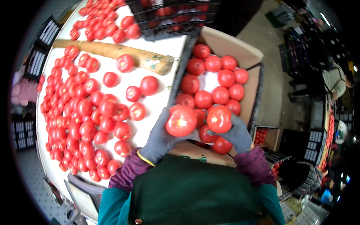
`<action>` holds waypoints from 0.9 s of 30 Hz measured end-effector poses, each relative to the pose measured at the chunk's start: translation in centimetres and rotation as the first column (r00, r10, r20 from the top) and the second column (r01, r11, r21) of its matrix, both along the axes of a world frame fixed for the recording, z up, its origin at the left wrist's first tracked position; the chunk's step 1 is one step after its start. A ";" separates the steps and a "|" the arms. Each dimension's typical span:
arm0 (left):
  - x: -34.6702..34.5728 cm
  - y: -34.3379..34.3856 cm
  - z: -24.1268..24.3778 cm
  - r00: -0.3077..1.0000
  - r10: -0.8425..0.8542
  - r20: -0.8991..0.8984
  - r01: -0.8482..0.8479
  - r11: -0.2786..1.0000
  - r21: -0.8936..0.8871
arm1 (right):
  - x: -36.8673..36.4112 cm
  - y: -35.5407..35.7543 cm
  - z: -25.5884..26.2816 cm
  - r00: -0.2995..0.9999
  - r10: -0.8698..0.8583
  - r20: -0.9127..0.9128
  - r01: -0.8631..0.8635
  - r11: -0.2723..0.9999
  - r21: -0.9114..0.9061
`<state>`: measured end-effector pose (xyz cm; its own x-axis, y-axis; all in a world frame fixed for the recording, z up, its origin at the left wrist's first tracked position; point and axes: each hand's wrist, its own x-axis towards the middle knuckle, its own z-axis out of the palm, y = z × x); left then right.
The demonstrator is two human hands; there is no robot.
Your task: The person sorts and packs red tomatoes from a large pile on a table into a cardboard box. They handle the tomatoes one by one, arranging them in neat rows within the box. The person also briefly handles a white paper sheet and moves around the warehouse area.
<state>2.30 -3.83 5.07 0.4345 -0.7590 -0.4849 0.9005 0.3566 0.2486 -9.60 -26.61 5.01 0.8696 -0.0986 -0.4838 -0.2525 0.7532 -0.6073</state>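
Observation:
My left hand (160,139), in a grey glove, is shut on a large red tomato (180,120) above the near left edge of a crate. My right hand (238,134), gloved too, grips a second tomato (219,119) over the same crate. Brown cardboard lines the black crate (254,92), and several tomatoes (220,95) rest inside around a pale patch of its bottom. Both held tomatoes are raised above those below, partly covering them. A white sorting table (157,112) to the left bears a wide heap of loose tomatoes (81,123).
A cardboard-wrapped bar (112,53) crosses the table, with more tomatoes (99,25) beyond it. A black plastic crate (174,17) holding tomatoes stands at the far edge. Concrete floor (270,84) lies right. Another person (334,80) stands by a farther tomato table (329,135).

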 end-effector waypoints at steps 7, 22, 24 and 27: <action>0.3 -2.1 0.6 0.987 -0.128 0.097 0.119 0.988 0.094 | -0.6 1.3 2.1 0.968 -0.230 0.098 0.228 0.973 0.035; -1.6 -3.0 -0.6 0.910 -0.382 0.160 0.336 0.907 0.254 | -2.3 1.9 1.7 0.998 0.054 -0.038 -0.059 0.476 -0.877; -2.4 -2.9 -0.6 0.851 -0.497 0.170 0.454 0.859 0.235 | -2.0 2.6 3.0 0.984 -0.026 -0.176 -0.063 0.875 -0.480; -2.5 -2.7 0.6 0.853 -0.496 0.159 0.438 0.849 0.297 | -2.7 3.3 4.1 0.974 0.049 -0.222 -0.105 0.964 -0.246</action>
